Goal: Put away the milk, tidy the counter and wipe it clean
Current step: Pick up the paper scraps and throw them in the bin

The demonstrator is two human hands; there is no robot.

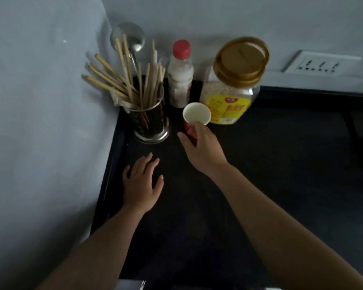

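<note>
So here's the corner of a black worktop (260, 185) with pale grey walls on 2 sides. The right hand (203, 149) is wrapped around a paper cup (196, 117), red on the outside and white inside, fingers on its near side just under the rim and thumb sticking out to the left. Cup looks empty from above and stands upright, though I can't tell if its base is on the worktop or slightly lifted. The left hand (142, 183) is open, palm down, fingers spread, flat on or just above the worktop near the left wall, holding nothing.

Behind the cup, against the back wall, there's a small bottle (180, 74) with a red cap and white contents, probably the milk, standing upright. Just right of it is a big clear jar (232, 84) of oats with a gold lid and yellow label, and the cup is just in front of that label. Left of the bottle, a shiny metal holder (150, 120) is stuffed with wooden chopsticks (122, 78) fanning out, plus a steel ladle (130, 38) poking up behind. A white wall socket (321, 63) sits on the back wall, well off to the right.
</note>
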